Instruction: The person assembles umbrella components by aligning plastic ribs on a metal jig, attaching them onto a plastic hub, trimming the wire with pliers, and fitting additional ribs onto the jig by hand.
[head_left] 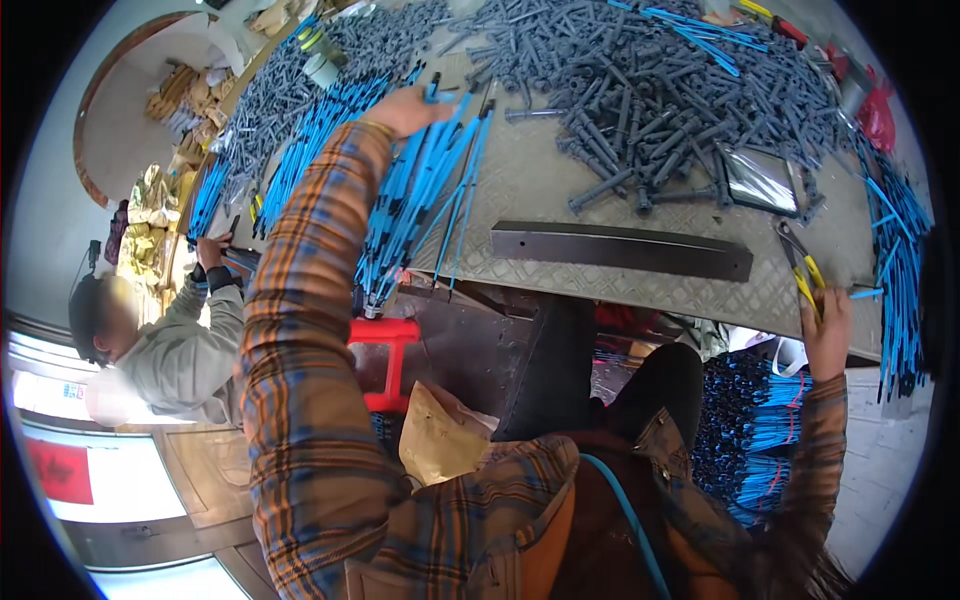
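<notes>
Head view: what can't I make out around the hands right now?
All in the head view:
Palm of the left hand: its own back hides it, so any grip is unclear.
Handle ends of the yellow-handled pliers: covered by the right hand.
Some blue rods: partly behind the left plaid sleeve.
Co-worker's hand: too small to tell its grip.

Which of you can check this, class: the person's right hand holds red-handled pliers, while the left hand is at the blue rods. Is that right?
Not quite: one colour is wrong. The head view shows the right hand holding yellow-handled pliers. The rest stands: the left hand is at the blue rods.
</notes>
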